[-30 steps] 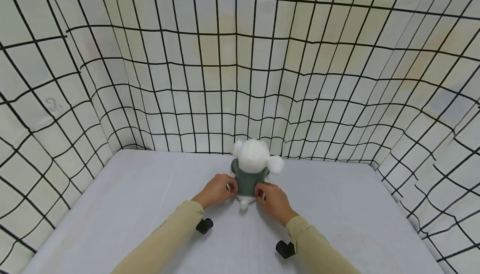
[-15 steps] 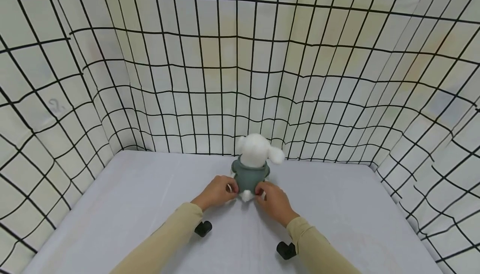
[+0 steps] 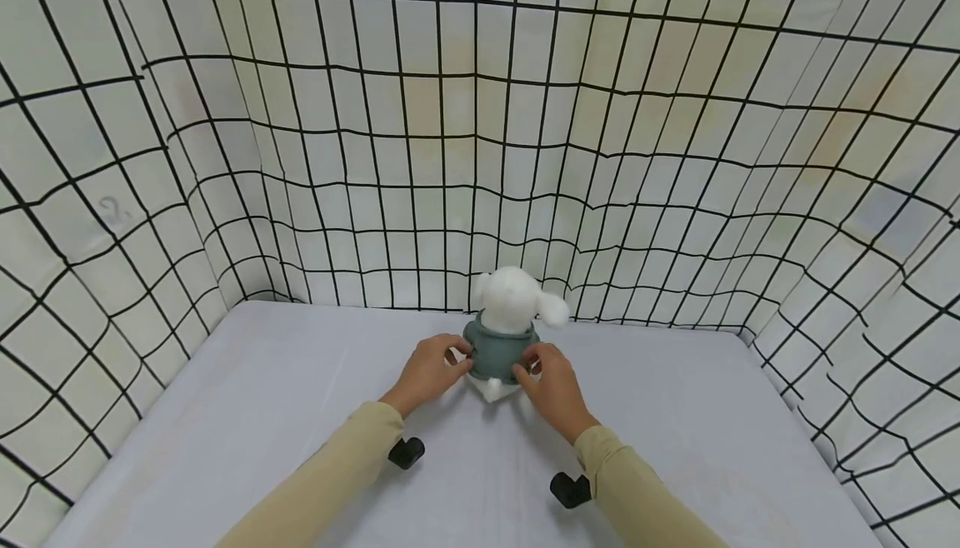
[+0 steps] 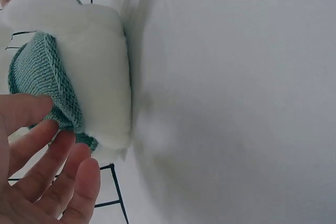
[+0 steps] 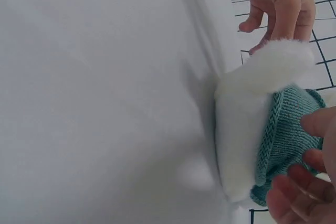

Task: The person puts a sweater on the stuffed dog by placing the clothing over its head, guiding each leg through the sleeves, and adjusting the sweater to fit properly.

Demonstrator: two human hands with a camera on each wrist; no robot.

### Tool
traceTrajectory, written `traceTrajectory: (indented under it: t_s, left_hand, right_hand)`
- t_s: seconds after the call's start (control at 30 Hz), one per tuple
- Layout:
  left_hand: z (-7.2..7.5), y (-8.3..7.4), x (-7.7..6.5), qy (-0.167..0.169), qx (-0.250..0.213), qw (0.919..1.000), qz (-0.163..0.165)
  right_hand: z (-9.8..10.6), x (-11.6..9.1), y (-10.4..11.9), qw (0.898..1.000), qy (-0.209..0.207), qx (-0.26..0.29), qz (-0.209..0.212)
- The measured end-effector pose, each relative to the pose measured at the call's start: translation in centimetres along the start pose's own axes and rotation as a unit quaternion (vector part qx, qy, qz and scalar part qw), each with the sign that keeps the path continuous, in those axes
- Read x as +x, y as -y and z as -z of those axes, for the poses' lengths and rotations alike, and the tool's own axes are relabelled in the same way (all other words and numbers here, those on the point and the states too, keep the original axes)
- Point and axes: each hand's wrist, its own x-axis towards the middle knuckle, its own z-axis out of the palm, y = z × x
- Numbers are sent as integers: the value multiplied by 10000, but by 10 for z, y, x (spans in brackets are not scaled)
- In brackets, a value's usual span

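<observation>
A white plush animal (image 3: pixel 510 290) with floppy ears and a small tail sits upright, its back to the head camera. It wears a green knitted sweater (image 3: pixel 497 355), whose rolled hem leaves the white lower body bare. My left hand (image 3: pixel 431 367) is at the sweater's left side. In the left wrist view its thumb (image 4: pixel 39 106) touches the knit, with the fingers loosely spread below. On the right side, my right hand (image 3: pixel 553 386) touches the sweater with its thumb (image 5: pixel 317 123); its other fingers are curved and apart from the thumb.
The toy is on a white-covered table (image 3: pixel 300 415), near its back edge. A black mesh net (image 3: pixel 480 140) before pale walls encloses the back and sides. Black devices (image 3: pixel 407 452) sit under both wrists, by the beige sleeves (image 3: pixel 337 456).
The plush animal has shifted slightly away from me, its head higher in view. Both hands have moved up from the sweater's hem to its sides, and more white shows below the hem.
</observation>
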Motion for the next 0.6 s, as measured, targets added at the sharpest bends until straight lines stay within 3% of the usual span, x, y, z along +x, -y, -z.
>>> traceTrajectory:
  t_s: [0.27, 0.43, 0.6]
  left_hand:
    - [-8, 0, 6, 362, -297, 9979, 438]
    - [-11, 2, 9, 574, -465, 9965, 380]
    - [-10, -1, 8, 624, -296, 9976, 92]
  right_hand:
    - [-5, 7, -3, 9959, 300, 349, -773]
    - [-8, 8, -2, 9935, 364, 447, -984]
    - [-8, 7, 4, 9911, 346, 613, -1129]
